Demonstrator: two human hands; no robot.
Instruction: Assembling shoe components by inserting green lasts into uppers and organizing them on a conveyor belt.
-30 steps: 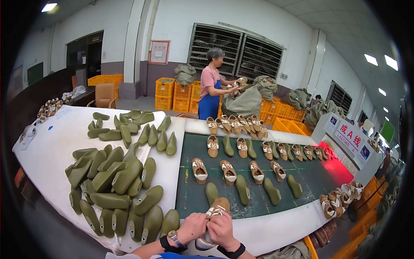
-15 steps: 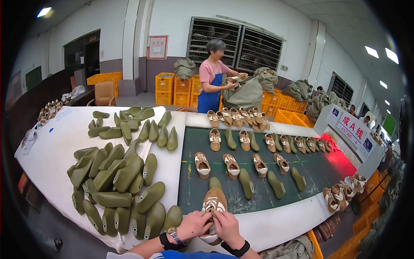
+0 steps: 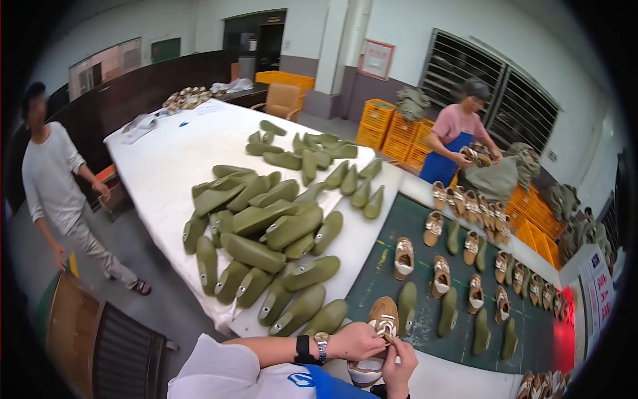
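Observation:
Close to my body, a brown and white lace-up shoe [image 3: 383,312] rests at the near edge of the table with its toe pointing away. My left hand [image 3: 355,340] is closed, its fingertips pinching at the shoe's laces and opening. From the other side, my right hand [image 3: 399,362] pinches the same spot with thumb and fingers. The fingers hide which part of the upper they grip. Just left of the shoe lies a green shoe last [image 3: 325,318], and another last [image 3: 407,309] lies to its right on the green belt [image 3: 425,332].
A large pile of green lasts [image 3: 259,226] covers much of the white table [image 3: 159,179]. Rows of shoes paired with lasts [image 3: 441,276] stand on the belt. Across it, a co-worker [image 3: 458,133] handles a shoe. A second person [image 3: 60,179] is at the left. Orange crates [image 3: 377,120] stand behind.
The view has swung left, bringing a person at the left into sight. My hands still grip the shoe around its laces. The co-worker across now looks down at the shoe held.

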